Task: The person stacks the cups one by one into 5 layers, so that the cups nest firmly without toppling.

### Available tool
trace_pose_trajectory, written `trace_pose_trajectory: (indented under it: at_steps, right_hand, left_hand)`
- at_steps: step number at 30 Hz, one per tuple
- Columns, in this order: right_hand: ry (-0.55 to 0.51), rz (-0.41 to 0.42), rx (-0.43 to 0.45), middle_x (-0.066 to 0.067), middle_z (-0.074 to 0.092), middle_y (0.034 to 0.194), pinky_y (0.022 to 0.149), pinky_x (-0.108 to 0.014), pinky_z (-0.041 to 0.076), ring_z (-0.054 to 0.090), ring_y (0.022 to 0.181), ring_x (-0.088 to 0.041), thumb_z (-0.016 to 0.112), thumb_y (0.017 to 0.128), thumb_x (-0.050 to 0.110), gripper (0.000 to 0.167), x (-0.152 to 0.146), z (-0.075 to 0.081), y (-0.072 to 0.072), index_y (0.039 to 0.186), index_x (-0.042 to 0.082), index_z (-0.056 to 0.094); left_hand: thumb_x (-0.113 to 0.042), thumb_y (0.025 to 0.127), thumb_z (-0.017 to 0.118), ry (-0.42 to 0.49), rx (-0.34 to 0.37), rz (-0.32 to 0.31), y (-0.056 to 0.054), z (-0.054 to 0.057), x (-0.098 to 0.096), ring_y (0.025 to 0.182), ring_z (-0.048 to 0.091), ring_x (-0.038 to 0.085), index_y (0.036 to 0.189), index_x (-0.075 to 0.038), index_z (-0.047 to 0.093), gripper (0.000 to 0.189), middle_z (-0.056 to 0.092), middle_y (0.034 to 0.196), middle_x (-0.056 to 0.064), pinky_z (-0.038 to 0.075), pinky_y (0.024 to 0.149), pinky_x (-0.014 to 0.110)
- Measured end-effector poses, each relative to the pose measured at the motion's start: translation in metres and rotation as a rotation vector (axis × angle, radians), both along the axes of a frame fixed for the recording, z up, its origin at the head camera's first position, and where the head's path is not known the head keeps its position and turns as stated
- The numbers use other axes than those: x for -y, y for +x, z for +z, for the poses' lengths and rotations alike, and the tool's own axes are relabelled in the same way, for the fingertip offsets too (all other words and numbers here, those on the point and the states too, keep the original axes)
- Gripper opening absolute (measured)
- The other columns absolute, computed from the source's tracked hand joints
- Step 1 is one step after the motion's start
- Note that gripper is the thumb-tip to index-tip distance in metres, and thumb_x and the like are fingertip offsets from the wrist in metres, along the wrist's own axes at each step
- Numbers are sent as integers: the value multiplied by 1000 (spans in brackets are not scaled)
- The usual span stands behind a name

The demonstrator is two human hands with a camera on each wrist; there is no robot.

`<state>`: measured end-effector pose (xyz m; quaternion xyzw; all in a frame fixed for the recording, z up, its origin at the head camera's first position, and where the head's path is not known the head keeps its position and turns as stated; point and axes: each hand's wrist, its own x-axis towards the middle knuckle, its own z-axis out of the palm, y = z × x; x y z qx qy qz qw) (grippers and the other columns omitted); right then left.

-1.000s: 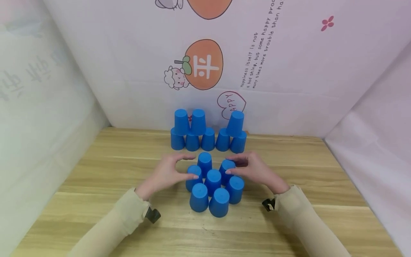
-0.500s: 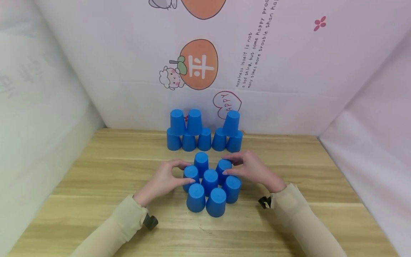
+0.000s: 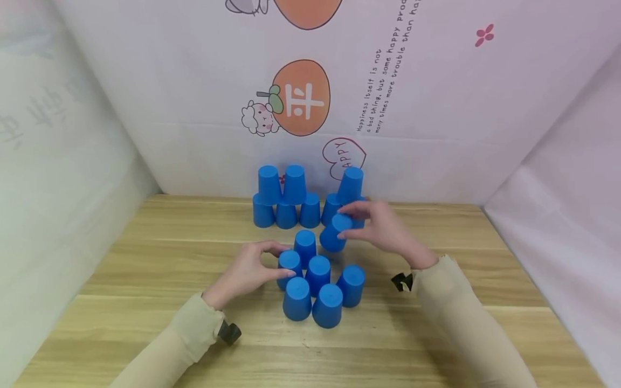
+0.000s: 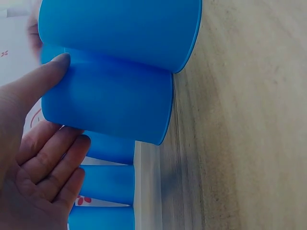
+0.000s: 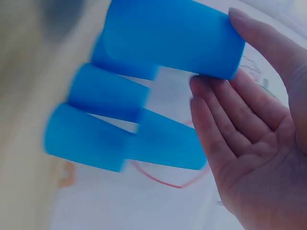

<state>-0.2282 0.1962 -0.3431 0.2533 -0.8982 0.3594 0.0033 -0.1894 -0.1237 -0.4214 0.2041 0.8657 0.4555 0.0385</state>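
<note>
A white printed backdrop (image 3: 427, 97) stands behind a wood-grain table (image 3: 121, 285), where I work among blue cups, all of them upside down. My beige left sleeve (image 3: 160, 345) and right sleeve (image 3: 466, 318) reach in from the near edge.

At the far side, against the backdrop, a bottom row (image 3: 310, 211) of five cups bears a second tier: an upper pair (image 3: 295, 186) toward the left and a single upper cup (image 3: 350, 186) on the right, with a gap between. Nearer to me, a cluster of six cups stands on the table, its foremost two being the front-left cup (image 3: 297, 302) and the front-right cup (image 3: 327, 307).

My right hand (image 3: 385, 229) pinches a lifted cup (image 3: 333, 235) between thumb and fingers; it hangs tilted above the table, between the cluster and the right end of the far row. My left hand (image 3: 247, 269) grips the leftmost cup (image 3: 289, 261) of the cluster, thumb on the near side, fingers on the far side, that cup standing upright on its rim. Small black pieces (image 3: 229, 333) show at both cuffs.
</note>
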Motion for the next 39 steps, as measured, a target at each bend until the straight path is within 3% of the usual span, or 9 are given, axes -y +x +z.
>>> trace_pose_trajectory:
  at_steps: [8,14,19,24,32,39]
  right_hand:
    - [-90,-111,-146,-6,67,128,100,-54,48,57,122,-27,87,84,33,53,10,56,-23,129,10,70]
    - [-88,-190,-194,-6,66,131,104,-51,46,56,124,-26,84,85,41,57,16,75,-54,132,11,68]
    - [-40,-217,-125,-4,66,129,100,-45,50,58,123,-27,83,84,47,62,23,68,-78,134,14,67]
    - [1,-176,-108,-9,67,127,96,-46,53,62,118,-30,84,85,42,62,32,53,-94,135,9,66]
    - [76,-165,-25,-10,66,129,102,-48,49,58,122,-31,83,87,34,57,41,40,-103,134,7,66]
    - [87,-157,-24,-12,66,129,102,-49,49,59,122,-32,83,88,32,56,41,36,-106,134,4,66]
  left_hand:
    - [-44,79,88,6,6,-20,-1,1,2,109,63,22,122,-19,73,52,69,106,-12,46,98,59]
    - [-43,79,88,-5,-8,-22,-4,0,2,107,63,20,121,-18,73,51,70,104,-12,45,100,58]
    - [-43,79,88,-13,-8,-32,-5,0,2,105,63,16,121,-19,73,51,70,103,-12,46,100,56]
    - [-44,79,88,-24,-12,-35,-7,0,3,105,64,15,121,-19,73,50,70,103,-13,46,100,55]
    - [-45,79,88,-27,-16,-35,-8,0,3,104,63,13,120,-20,74,50,70,103,-14,47,99,55]
    - [-42,79,89,-28,-9,-39,-8,-1,3,104,63,12,121,-20,73,49,70,103,-14,47,100,54]
